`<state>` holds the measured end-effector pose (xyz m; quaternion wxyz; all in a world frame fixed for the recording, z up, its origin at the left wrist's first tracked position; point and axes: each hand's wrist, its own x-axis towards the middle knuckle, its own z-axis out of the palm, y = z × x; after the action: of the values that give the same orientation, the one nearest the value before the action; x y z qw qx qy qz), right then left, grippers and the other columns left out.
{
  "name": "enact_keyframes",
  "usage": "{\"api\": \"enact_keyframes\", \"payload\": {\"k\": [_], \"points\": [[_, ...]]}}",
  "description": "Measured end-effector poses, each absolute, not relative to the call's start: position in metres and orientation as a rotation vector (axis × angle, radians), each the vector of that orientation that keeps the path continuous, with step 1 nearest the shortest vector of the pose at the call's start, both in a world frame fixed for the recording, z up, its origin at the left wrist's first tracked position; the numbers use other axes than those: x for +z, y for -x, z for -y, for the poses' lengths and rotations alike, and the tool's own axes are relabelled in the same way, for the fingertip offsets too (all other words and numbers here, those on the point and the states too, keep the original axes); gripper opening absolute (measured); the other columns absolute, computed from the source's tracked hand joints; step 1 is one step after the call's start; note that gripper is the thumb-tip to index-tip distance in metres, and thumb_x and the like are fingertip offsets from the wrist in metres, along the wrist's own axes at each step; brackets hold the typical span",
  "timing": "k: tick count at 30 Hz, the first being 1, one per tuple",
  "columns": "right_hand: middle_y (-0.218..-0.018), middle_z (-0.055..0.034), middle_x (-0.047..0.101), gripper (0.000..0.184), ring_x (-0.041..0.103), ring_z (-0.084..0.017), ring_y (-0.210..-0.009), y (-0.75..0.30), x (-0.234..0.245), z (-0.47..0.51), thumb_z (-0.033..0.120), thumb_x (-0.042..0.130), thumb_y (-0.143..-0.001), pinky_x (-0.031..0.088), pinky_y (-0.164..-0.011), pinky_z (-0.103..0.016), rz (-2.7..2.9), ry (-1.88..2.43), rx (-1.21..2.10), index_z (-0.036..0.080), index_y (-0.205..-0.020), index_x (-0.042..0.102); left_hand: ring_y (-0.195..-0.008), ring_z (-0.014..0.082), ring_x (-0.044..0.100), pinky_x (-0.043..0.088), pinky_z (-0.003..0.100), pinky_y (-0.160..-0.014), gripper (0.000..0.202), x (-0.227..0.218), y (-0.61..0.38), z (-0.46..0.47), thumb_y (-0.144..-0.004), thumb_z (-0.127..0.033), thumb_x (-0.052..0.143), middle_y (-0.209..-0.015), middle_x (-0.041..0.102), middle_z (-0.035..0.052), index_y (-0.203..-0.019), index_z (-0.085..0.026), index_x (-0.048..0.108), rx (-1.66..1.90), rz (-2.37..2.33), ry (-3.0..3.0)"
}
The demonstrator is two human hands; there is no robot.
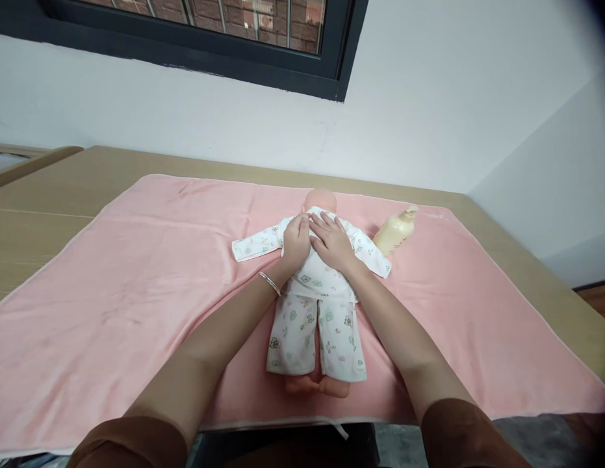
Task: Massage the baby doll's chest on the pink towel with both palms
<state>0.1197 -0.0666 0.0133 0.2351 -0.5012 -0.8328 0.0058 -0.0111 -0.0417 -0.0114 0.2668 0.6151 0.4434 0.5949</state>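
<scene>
A baby doll (pixel 320 199) lies on its back on a pink blanket (pixel 151 286), its head away from me and its bare feet (pixel 316 386) near the edge. It wears a white patterned shirt (pixel 316 281) with both sleeves spread outward, and matching trousers (pixel 295 335). On the doll's upper chest, just below the neck, my left hand (pixel 296 242) is closed at the shirt front; its fingertips are partly hidden. My right hand (pixel 333 242) rests flat beside it, fingers stretched out over the shirt. The two hands are touching or nearly so.
A cream pump bottle (pixel 396 231) lies tilted on the blanket, just beyond the doll's sleeve at right. The blanket covers much of a wooden table (pixel 121 162). Behind the table stands a white wall (pixel 409 117) with a dark-framed window (pixel 326 78).
</scene>
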Motion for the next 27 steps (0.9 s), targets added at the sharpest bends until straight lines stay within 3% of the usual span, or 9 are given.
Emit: {"api": "enact_keyframes", "payload": {"k": [5,9,14,17,21,24,27], "points": [[-0.157,-0.0074,0.033,0.052,0.024,-0.033,-0.147,-0.117,0.01,0.064,0.039,0.039,-0.098,0.018,-0.119,-0.058,2.107,1.57,0.066,0.019,-0.146,0.043,-0.112,0.0205,0.062,0.045,0.034,-0.103,0.043,-0.012,0.011,0.041,-0.1,-0.043,0.031,-0.116,0.069,0.011,-0.108,-0.017,0.065,1.626,-1.207,-1.666],[-0.155,-0.014,0.036,0.055,0.028,-0.033,-0.145,-0.114,0.007,0.065,0.04,0.037,-0.099,0.022,-0.118,-0.054,1.947,1.73,0.017,0.012,-0.146,0.042,-0.113,0.0209,0.061,0.045,0.036,-0.103,0.043,-0.014,0.013,0.04,-0.1,-0.041,0.029,-0.117,0.069,0.0105,-0.11,-0.018,0.064,1.606,-1.237,-1.758],[-0.136,-0.0266,0.054,0.059,0.048,-0.036,-0.13,-0.106,0.008,0.079,0.042,0.043,-0.096,0.027,-0.114,-0.05,1.801,1.845,-0.239,-0.001,-0.134,0.052,-0.118,0.021,0.059,0.043,0.04,-0.108,0.037,-0.019,0.014,0.033,-0.099,-0.032,0.031,-0.122,0.066,0.01,-0.115,-0.018,0.062,1.548,-1.324,-1.907],[-0.123,-0.0214,0.065,0.045,0.058,-0.033,-0.119,-0.105,0.005,0.084,0.035,0.042,-0.095,0.029,-0.114,-0.047,1.832,1.773,-0.345,0.006,-0.122,0.063,-0.126,0.0229,0.053,0.039,0.044,-0.113,0.035,-0.02,0.014,0.03,-0.095,-0.021,0.034,-0.129,0.062,0.012,-0.118,-0.016,0.061,1.476,-1.396,-2.058],[-0.127,-0.0109,0.065,0.036,0.055,-0.025,-0.125,-0.111,-0.002,0.079,0.025,0.041,-0.094,0.032,-0.114,-0.04,1.878,1.598,-0.304,0.017,-0.115,0.069,-0.128,0.0273,0.048,0.039,0.048,-0.111,0.036,-0.014,0.014,0.034,-0.091,-0.014,0.038,-0.134,0.056,0.0155,-0.117,-0.015,0.062,1.368,-1.505,-2.311],[-0.134,-0.0111,0.061,0.038,0.05,-0.026,-0.13,-0.118,-0.005,0.072,0.026,0.044,-0.093,0.035,-0.112,-0.04,1.831,1.568,-0.229,0.016,-0.122,0.066,-0.121,0.0277,0.052,0.041,0.047,-0.107,0.034,-0.008,0.014,0.038,-0.087,-0.012,0.043,-0.126,0.06,0.0135,-0.114,-0.017,0.063,1.241,-1.465,-2.493],[-0.131,-0.0124,0.062,0.037,0.054,-0.028,-0.123,-0.125,-0.003,0.066,0.027,0.044,-0.093,0.04,-0.106,-0.042,1.77,1.587,-0.185,0.016,-0.12,0.066,-0.117,0.0264,0.053,0.042,0.043,-0.105,0.038,-0.007,0.014,0.037,-0.087,-0.011,0.041,-0.121,0.061,0.0127,-0.119,-0.016,0.06,1.193,-1.46,-2.503]]}}
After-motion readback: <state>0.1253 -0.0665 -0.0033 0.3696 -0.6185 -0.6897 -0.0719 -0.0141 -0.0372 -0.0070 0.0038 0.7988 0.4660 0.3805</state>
